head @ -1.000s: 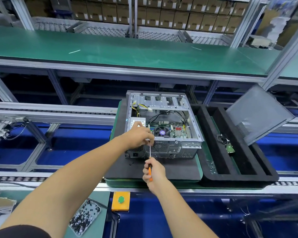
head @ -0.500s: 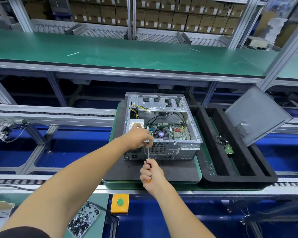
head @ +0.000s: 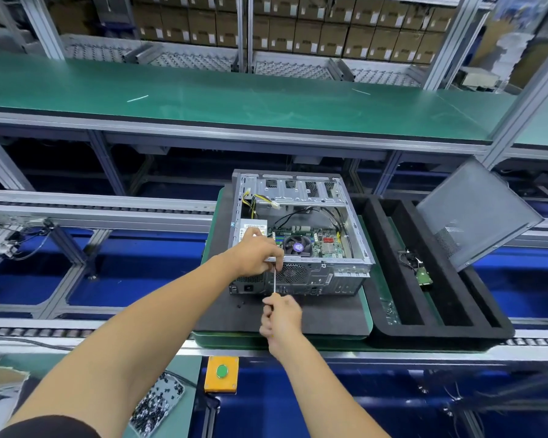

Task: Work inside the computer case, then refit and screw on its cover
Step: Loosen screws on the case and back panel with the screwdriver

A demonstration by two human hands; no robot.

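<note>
An open grey computer case (head: 355,248) lies on a dark mat (head: 326,314), its motherboard and fan (head: 298,245) exposed. My left hand (head: 255,254) rests on the case's near rim, fingers curled and pinching the top of a screwdriver shaft (head: 275,281). Just below, in front of the rear panel, my right hand (head: 281,317) grips the screwdriver's handle; the shaft stands nearly upright between the two hands. The grey mesh cover (head: 475,213) leans tilted against the black foam tray (head: 440,330) to the right.
The foam tray holds a small green board with cables (head: 423,275). A yellow box with a green button (head: 221,373) sits on the front rail. A clear dish of several dark screws (head: 157,404) lies at lower left. A green bench (head: 234,96) runs behind.
My right hand has risen slightly toward the case and the orange handle is now hidden inside it. My left hand stays on the rim at the shaft's top.
</note>
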